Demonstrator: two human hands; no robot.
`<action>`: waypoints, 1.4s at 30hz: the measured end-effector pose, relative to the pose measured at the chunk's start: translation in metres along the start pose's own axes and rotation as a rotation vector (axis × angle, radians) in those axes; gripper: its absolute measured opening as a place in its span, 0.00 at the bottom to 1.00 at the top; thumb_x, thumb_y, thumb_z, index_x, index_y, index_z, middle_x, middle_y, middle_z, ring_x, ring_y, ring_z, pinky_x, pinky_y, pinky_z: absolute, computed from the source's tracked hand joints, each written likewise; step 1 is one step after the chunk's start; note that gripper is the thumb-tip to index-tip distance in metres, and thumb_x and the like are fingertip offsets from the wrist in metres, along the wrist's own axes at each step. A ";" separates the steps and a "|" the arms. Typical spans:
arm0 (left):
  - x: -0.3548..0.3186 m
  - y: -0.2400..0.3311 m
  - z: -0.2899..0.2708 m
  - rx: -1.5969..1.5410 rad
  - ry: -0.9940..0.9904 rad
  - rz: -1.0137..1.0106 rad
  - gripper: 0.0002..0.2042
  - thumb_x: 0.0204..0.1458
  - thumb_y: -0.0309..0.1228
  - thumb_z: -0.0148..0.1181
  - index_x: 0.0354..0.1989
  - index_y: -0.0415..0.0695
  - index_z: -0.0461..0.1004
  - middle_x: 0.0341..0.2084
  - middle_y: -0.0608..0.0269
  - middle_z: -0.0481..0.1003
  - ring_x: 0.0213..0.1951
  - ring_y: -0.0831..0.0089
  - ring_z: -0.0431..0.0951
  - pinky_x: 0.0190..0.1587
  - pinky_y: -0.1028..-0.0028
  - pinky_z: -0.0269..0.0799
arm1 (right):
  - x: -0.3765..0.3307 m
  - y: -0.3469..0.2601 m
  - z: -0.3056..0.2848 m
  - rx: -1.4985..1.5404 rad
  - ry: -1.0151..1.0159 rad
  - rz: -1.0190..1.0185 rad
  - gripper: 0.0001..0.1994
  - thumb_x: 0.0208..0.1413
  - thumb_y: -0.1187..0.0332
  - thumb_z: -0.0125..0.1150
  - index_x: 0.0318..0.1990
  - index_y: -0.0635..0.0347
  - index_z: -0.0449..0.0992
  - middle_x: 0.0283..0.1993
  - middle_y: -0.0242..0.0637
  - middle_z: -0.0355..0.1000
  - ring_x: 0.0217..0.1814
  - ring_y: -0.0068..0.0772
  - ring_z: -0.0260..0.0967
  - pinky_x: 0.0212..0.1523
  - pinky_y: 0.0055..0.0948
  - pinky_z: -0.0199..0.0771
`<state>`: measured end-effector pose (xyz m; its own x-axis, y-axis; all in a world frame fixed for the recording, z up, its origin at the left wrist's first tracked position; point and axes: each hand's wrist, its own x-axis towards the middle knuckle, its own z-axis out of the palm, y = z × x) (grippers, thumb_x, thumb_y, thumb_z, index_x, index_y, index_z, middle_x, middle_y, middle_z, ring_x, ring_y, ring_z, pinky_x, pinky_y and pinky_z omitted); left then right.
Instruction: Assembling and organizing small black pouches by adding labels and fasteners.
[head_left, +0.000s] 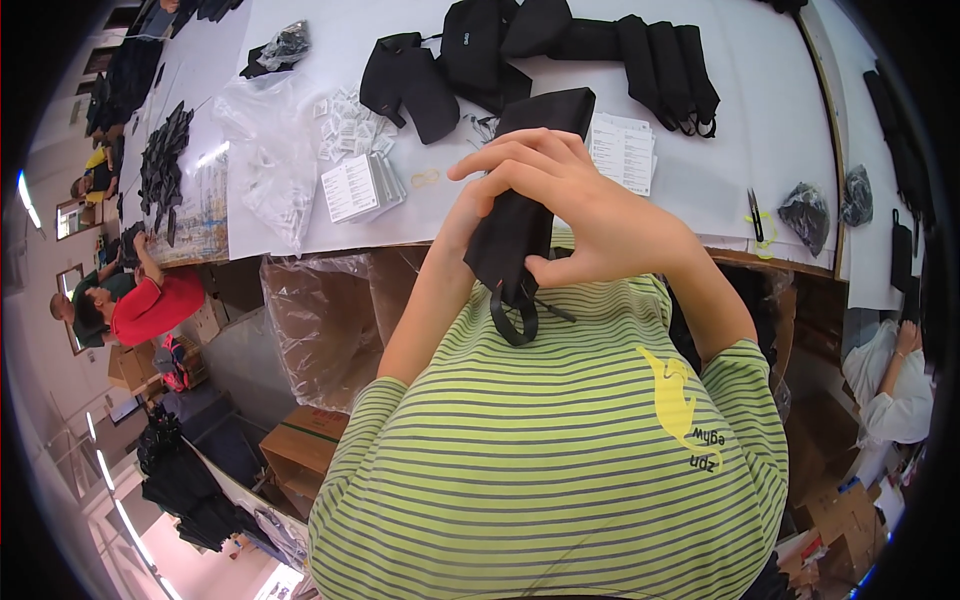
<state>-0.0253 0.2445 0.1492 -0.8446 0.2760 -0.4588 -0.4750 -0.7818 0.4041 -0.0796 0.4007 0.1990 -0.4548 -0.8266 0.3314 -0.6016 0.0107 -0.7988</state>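
I hold a long black fabric pouch (520, 215) upright in front of my chest, its strap loop hanging at the bottom. My right hand (570, 205) wraps over its front, fingers curled across the top side and thumb below. My left hand (462, 225) is mostly hidden behind the pouch and grips it from the left side. My shirt is green with dark stripes.
The white table (700, 160) carries several black pouches (560, 45), stacks of white cards (622, 150), small white packets (350, 130), clear plastic bags (265, 160) and a snipping tool (755, 215). A large clear bag (320, 315) hangs at the table's edge. Other people sit at left and right.
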 end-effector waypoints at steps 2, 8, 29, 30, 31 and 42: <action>0.001 -0.006 -0.004 0.012 -0.072 0.086 0.13 0.57 0.30 0.49 0.50 0.42 0.67 0.44 0.60 0.71 0.47 0.73 0.73 0.47 0.73 0.73 | 0.000 0.002 -0.001 -0.005 -0.008 0.010 0.23 0.33 0.70 0.65 0.43 0.53 0.69 0.60 0.33 0.64 0.63 0.44 0.53 0.65 0.43 0.43; 0.018 0.016 -0.020 -0.174 0.012 0.126 0.18 0.59 0.41 0.51 0.50 0.41 0.68 0.42 0.55 0.75 0.45 0.63 0.77 0.50 0.62 0.73 | -0.014 -0.004 0.001 -0.098 0.453 0.137 0.19 0.38 0.67 0.70 0.40 0.56 0.71 0.51 0.38 0.64 0.56 0.40 0.56 0.57 0.37 0.57; -0.011 0.010 -0.012 -0.241 -0.161 0.414 0.26 0.54 0.55 0.51 0.52 0.47 0.70 0.48 0.65 0.73 0.52 0.66 0.71 0.58 0.64 0.62 | -0.027 -0.004 0.018 -0.347 0.747 0.006 0.14 0.35 0.73 0.72 0.32 0.55 0.75 0.33 0.28 0.72 0.34 0.35 0.64 0.32 0.30 0.67; -0.012 0.010 -0.010 -0.291 -0.171 0.410 0.25 0.55 0.55 0.50 0.50 0.48 0.72 0.47 0.64 0.75 0.50 0.66 0.73 0.56 0.63 0.64 | -0.027 -0.004 0.017 -0.357 0.728 -0.023 0.14 0.35 0.73 0.72 0.32 0.54 0.76 0.33 0.28 0.71 0.34 0.35 0.65 0.31 0.30 0.67; -0.012 0.010 -0.009 -0.293 -0.170 0.408 0.25 0.55 0.55 0.50 0.50 0.48 0.72 0.47 0.64 0.75 0.50 0.66 0.73 0.56 0.63 0.64 | -0.027 -0.003 0.016 -0.366 0.709 -0.051 0.14 0.35 0.73 0.72 0.32 0.54 0.76 0.33 0.28 0.71 0.34 0.35 0.65 0.31 0.30 0.67; -0.016 0.011 -0.009 -0.257 -0.208 0.412 0.26 0.53 0.55 0.52 0.53 0.49 0.68 0.47 0.67 0.72 0.53 0.68 0.69 0.60 0.64 0.60 | -0.027 -0.002 0.011 -0.398 0.645 -0.089 0.12 0.36 0.72 0.70 0.31 0.51 0.76 0.33 0.28 0.71 0.33 0.35 0.65 0.31 0.29 0.67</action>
<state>-0.0152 0.2263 0.1541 -0.9921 0.0020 -0.1257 -0.0398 -0.9534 0.2990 -0.0585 0.4167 0.1863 -0.6138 -0.3426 0.7112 -0.7895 0.2631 -0.5546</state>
